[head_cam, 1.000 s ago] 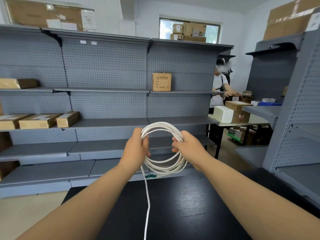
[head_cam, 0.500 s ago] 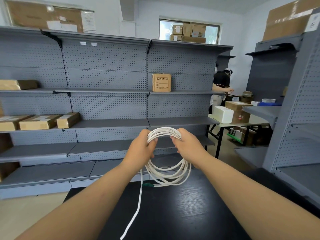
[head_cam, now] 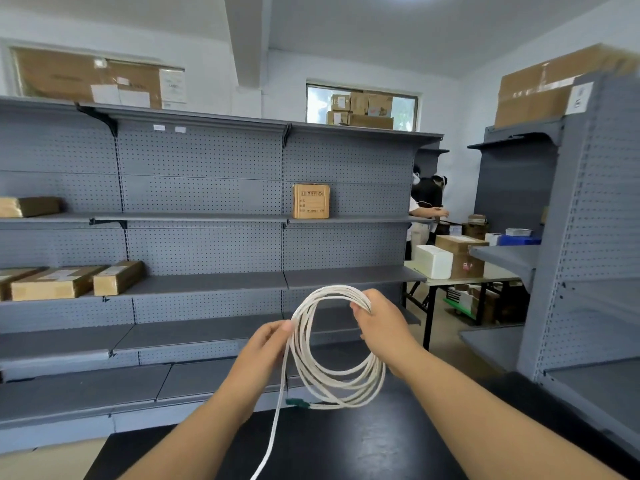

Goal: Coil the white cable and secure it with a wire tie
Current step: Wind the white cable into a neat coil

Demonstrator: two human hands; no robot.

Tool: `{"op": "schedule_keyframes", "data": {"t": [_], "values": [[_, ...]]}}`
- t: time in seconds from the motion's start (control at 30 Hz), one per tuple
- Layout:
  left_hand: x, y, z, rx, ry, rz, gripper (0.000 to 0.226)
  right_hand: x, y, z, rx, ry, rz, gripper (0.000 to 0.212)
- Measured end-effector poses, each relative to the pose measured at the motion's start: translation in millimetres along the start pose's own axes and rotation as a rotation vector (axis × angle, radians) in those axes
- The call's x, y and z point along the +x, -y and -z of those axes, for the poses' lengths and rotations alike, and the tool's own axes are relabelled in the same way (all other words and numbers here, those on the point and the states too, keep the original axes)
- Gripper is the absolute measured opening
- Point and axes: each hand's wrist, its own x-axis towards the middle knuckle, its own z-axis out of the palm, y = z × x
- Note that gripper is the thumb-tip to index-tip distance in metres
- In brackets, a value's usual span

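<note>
White cable (head_cam: 346, 393), coiling stage: I am gripping the loops in my right hand (head_cam: 381, 329), pinching the free tail with my left hand (head_cam: 265, 353), next needing another wrap.

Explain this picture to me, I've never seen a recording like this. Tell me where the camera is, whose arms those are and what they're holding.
There is no machine here. A person wears one camera on the head, so you look forward and down along their own arms. The right hand grips the upper right of a coil of white cable, held up in the air. The left hand pinches the cable at the coil's left side, and from there a loose tail hangs down out of the picture. A green end piece shows at the coil's bottom. Below is a black table, and behind it grey shelves with cardboard boxes. No wire tie is visible.
</note>
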Motion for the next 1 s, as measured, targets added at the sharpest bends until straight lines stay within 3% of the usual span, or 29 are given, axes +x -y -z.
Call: {"op": "schedule_keyframes", "data": {"t": [0.13,0.37,0.57,0.7,0.87,1.0], "values": [[-6,14,-9,0.007,0.022,0.027,0.063,0,-2,7,0.025,-0.026,-0.02,0.015],[-14,25,-30,-0.027,0.01,0.087,0.04,3,-7,20,0.055,-0.044,-0.034,0.019],[-17,32,-55,0.084,-0.23,0.015,0.028,11,-13,36,0.079,-0.049,-0.016,0.019],[-21,26,-78,0.107,-0.327,0.009,0.034,16,-19,46,0.1,-0.042,0.004,0.019],[-20,25,-105,-0.054,-0.379,0.113,0.041,24,-25,56,0.125,-0.027,0.02,0.017],[-15,23,-121,0.004,-0.429,0.061,0.053,31,-31,64,0.16,-0.026,0.032,0.017]]}}
